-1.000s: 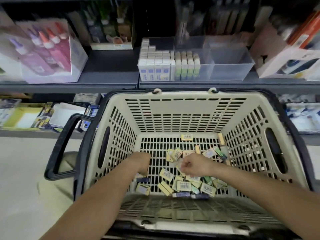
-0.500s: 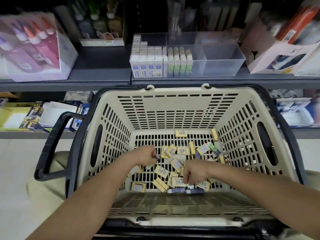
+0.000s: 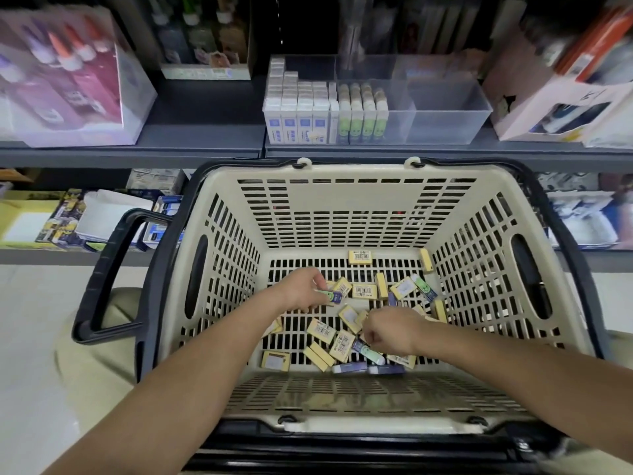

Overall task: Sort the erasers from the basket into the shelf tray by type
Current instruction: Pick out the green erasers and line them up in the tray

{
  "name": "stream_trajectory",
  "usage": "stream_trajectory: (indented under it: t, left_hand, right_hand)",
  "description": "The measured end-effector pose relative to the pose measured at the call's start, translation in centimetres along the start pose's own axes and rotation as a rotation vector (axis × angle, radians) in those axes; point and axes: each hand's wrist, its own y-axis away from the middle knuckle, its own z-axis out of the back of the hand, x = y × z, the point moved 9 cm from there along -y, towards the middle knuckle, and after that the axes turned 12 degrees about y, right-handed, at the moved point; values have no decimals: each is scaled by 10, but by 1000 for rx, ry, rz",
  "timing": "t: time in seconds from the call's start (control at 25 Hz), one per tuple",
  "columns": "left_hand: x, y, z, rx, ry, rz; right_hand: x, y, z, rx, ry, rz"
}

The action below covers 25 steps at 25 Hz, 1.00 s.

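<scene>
A beige slotted basket point(image 3: 356, 207) holds several loose erasers, mostly yellow ones point(image 3: 364, 291) plus a few green-and-purple ones point(image 3: 424, 286). My left hand point(image 3: 298, 291) is down in the basket and pinches a green-and-purple eraser point(image 3: 330, 296). Lower right, my right hand point(image 3: 388, 332) has its fingers curled on a pale green-and-purple eraser point(image 3: 368, 353). On the shelf above stands the clear tray point(image 3: 445, 111): white-and-blue erasers point(image 3: 296, 108) fill its left section, green ones point(image 3: 363, 111) stand beside them, and its right sections hold nothing.
The basket's black handle point(image 3: 102, 272) sticks out to the left. A pink box of glue bottles point(image 3: 68, 80) sits on the shelf at left, white cartons point(image 3: 561, 97) at right. A lower shelf holds boxed stationery point(image 3: 68, 221).
My left hand has moved up and right and now pinches a green-and-purple eraser. The right hand has dropped lower in the basket and closed on a pale green one.
</scene>
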Motion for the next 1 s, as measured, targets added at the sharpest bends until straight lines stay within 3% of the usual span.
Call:
stream_trajectory:
  t: [0.2,0.32,0.44,0.72,0.88,1.0]
  left_hand:
    - [7,-2,16,-107,326,29]
    - [11,0,5,-37,527,112]
    - [13,2,-9,53,608,195]
    - [16,2,-19,89,644,222]
    - [19,5,-22,103,635,272]
    - [10,9,-27,134,796,283]
  right_hand:
    - [7,5,-15,72,179,175]
    - [13,6,-19,53,348,224]
    - [16,5,-17,14,317,219]
    - [17,-1,-5,41,-315,143]
    - [-29,0,45,-243,-768,-125]
    - [-38,4,58,-382,-1046,-201]
